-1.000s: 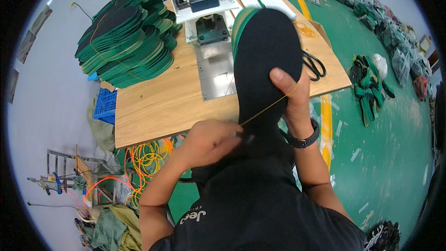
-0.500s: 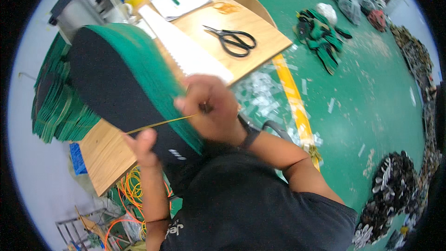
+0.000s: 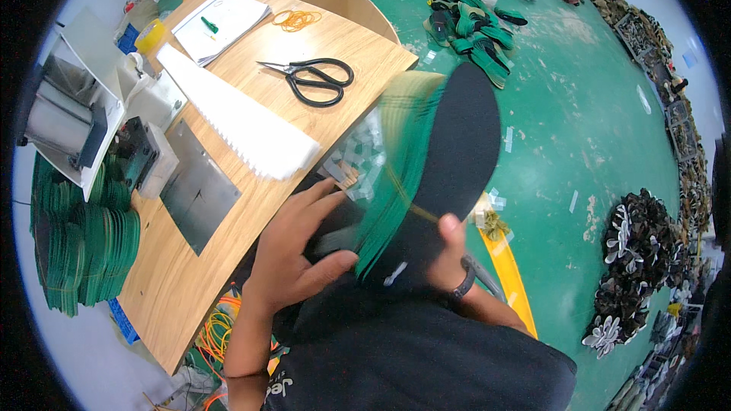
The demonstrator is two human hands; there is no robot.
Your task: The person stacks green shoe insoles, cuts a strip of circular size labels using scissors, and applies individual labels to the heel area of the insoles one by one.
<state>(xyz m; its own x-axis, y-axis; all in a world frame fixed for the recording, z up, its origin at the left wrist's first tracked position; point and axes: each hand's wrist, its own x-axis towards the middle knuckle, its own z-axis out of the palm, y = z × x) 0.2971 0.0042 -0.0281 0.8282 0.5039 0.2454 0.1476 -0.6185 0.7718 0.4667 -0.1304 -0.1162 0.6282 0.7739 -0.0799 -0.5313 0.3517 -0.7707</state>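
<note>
A thick bundle of shoe insoles (image 3: 461, 137), black on the outer face with green layered edges, stands tilted in front of my body. A thin yellowish rubber band (image 3: 423, 214) runs around its middle. My right hand (image 3: 449, 255) grips the bundle low on its right side, thumb pressed on the black face near the band. My left hand (image 3: 301, 247) is off to the left of the green edges, fingers spread, holding nothing. Its fingertips are near the table's edge. The bundle's edges are slightly blurred.
On the wooden table (image 3: 259, 118) lie black-handled scissors (image 3: 312, 80), white strips (image 3: 236, 118), rubber bands (image 3: 297, 20), paper (image 3: 221, 27) and a metal plate (image 3: 199, 186). More insoles (image 3: 84, 243) stand at left. Insole bundles (image 3: 472, 34) and a dark pile (image 3: 643, 259) lie on the floor.
The insole bundle has swung from over the table to my right. My right hand has gone from pulling the rubber band to gripping the bundle; my left hand has come away from it.
</note>
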